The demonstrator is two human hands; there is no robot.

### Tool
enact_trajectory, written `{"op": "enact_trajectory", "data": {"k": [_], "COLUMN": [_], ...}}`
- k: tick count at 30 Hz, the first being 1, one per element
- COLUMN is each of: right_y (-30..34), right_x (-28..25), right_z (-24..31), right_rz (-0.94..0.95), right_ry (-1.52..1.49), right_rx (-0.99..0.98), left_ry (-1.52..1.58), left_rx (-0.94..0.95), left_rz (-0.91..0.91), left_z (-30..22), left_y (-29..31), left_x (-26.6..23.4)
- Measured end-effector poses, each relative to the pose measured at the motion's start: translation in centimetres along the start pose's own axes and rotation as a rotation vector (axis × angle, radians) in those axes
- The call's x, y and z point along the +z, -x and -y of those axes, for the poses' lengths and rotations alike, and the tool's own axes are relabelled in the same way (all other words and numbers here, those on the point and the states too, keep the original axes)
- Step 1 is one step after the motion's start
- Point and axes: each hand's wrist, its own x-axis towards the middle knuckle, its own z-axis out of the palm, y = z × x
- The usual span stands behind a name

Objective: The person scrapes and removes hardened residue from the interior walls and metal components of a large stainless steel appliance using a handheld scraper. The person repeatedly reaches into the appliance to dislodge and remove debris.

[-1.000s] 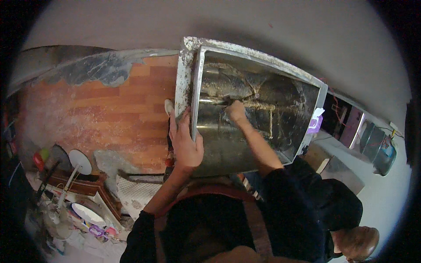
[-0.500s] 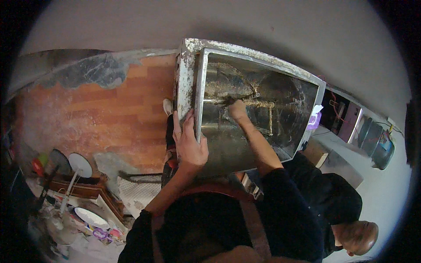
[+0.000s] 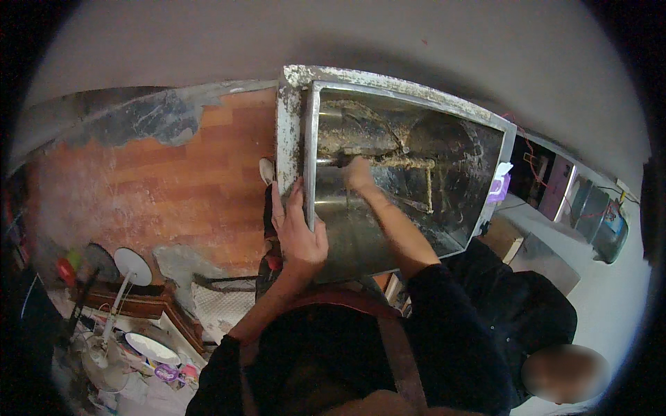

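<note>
A deep stainless steel trough (image 3: 368,236), set in a chipped white frame, lies in front of me; it looks like a dough mixer. Across its inside runs a crusted shaft (image 3: 402,163) with a bent arm (image 3: 429,187), both caked with pale residue. My right hand (image 3: 358,173) reaches inside and is closed against the shaft's left part. Something small and dark shows at its fingertips, too unclear to name. On the trough's left rim (image 3: 312,139) rests my left hand (image 3: 298,232), its fingers stretched along the outer side and its thumb near the inner edge.
Another person (image 3: 520,312) in dark clothes is close at my right. A purple packet (image 3: 499,187) sits at the trough's right rim, with a large water bottle (image 3: 600,222) beyond. At lower left are a white round-headed stand (image 3: 133,266) and clutter on the wooden floor (image 3: 173,201).
My right hand has slid a little to the left along the shaft. My left hand stays at the rim. The view has shifted slightly.
</note>
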Motion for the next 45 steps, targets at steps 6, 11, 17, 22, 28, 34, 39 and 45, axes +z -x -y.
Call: {"op": "enact_trajectory", "data": {"k": [6, 11, 17, 22, 28, 34, 39, 45], "right_y": [-0.2, 1.8, 1.6, 2.2, 2.4, 1.3, 4.0, 4.8], "right_x": [2.5, -3.2, 0.8, -1.6, 1.3, 4.8, 1.5, 2.9], "right_z": [2.9, -0.2, 5.1, -4.3, -2.2, -4.5, -4.9, -0.7], "right_rz": [-0.097, 0.045, 0.117, -0.098, -0.138, -0.14, -0.2, -0.215], "right_ry": [-0.013, -0.228, 0.213, 0.103, 0.063, 0.229, -0.106, -0.12], "right_rx": [-0.162, -0.008, -0.354, 0.0, -0.108, -0.24, -0.038, -0.075], "left_ry": [-0.02, -0.03, -0.009, 0.001, -0.048, -0.008, 0.0, -0.005], "left_rx": [0.019, 0.028, 0.038, -0.029, -0.028, 0.004, -0.066, 0.001], "left_rz": [-0.017, -0.041, -0.021, 0.028, 0.01, -0.034, -0.005, -0.037], "left_z": [-0.3, 0.3, 1.1, 0.0, 0.1, 0.0, -0.2, 0.2], "left_y": [-0.8, -0.1, 0.0, 0.1, -0.2, -0.1, 0.0, -0.1], "left_x": [0.0, 0.4, 0.5, 0.0, 0.4, 0.4, 0.2, 0.5]}}
